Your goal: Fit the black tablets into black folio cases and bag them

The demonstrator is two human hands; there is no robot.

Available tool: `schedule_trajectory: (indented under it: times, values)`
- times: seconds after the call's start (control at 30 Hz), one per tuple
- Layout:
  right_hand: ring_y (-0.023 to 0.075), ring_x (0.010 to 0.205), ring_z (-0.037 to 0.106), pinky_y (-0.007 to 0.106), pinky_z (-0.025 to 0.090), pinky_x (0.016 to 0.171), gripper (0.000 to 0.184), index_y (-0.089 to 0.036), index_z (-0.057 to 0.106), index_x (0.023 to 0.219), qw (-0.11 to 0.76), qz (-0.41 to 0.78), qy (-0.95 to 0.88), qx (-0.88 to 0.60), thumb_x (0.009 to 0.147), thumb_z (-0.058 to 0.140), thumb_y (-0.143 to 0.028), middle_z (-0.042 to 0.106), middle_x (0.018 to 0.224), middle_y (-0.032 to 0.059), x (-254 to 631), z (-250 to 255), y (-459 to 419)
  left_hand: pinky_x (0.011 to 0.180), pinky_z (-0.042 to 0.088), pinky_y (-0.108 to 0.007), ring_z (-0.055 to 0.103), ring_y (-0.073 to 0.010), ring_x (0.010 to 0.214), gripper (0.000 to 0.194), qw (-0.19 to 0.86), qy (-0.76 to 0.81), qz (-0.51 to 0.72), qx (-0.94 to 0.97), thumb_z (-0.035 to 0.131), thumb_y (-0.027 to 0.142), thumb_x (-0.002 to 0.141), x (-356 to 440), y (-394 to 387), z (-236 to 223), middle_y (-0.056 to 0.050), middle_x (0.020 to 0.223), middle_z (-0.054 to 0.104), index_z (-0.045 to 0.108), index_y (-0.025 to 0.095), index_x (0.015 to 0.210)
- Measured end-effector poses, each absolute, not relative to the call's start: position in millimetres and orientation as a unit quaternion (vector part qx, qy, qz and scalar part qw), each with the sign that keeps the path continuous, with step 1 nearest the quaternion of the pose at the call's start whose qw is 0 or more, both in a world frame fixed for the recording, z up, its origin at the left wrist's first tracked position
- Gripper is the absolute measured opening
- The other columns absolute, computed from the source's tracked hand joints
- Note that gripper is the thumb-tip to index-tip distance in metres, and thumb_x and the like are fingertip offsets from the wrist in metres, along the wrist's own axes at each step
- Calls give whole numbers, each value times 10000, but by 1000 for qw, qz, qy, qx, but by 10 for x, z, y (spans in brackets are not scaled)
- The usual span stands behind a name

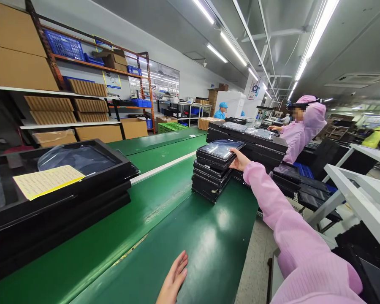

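Note:
A pile of flat black screen units (210,171) stands on the green work surface (205,240), its top one glossy under clear film. My right hand (240,159) reaches out at arm's length and grips the right edge of the upper units, thumb on top and fingers along the side. How many units it clasps I cannot tell. Nearer to me, my left hand (175,274) is over the green surface with its fingers stretched out, holding nothing.
Black trays (82,192) with film and a yellow-edged label sheet (47,180) are stacked at left. More black trays (247,141) stand behind the pile. A co-worker in pink (304,122) is beyond, at right. A white metal frame (351,185) stands on the right.

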State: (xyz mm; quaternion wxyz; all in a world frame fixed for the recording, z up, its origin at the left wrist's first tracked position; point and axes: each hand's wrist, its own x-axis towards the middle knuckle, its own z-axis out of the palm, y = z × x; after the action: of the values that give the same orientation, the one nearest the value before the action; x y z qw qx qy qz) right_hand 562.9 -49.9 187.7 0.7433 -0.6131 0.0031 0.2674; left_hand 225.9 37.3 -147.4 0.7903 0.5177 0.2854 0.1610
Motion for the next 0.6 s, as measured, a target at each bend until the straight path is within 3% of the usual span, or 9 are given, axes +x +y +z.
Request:
schedule_trajectory:
  times: [0.33, 0.5, 0.6]
  values:
    - [219, 986, 682, 409, 602, 821, 310, -169, 610, 1244, 788, 213, -8, -578, 985, 637, -337, 654, 1213, 84, 5457, 1882, -406, 1124, 426, -437, 589, -390, 1299, 540, 786, 287, 177, 518, 770, 609, 528, 2300, 384, -1457, -111, 1216, 746, 769, 316, 982]
    - [174, 853, 699, 344, 610, 736, 216, -149, 650, 1113, 812, 186, -38, -553, 997, 616, -328, 701, 1055, 55, 5210, 1890, -392, 1156, 396, -462, 564, -393, 1326, 544, 794, 284, 179, 507, 811, 624, 529, 2294, 370, -1167, -99, 1227, 744, 769, 318, 976]
    - [189, 812, 717, 331, 616, 723, 165, -158, 672, 914, 822, 182, -77, -534, 971, 608, -298, 734, 865, 38, 4913, 1846, -446, 1177, 373, -486, 494, -380, 1395, 641, 797, 247, 225, 503, 822, 585, 587, 2352, 382, -634, -118, 1350, 677, 723, 295, 1149]
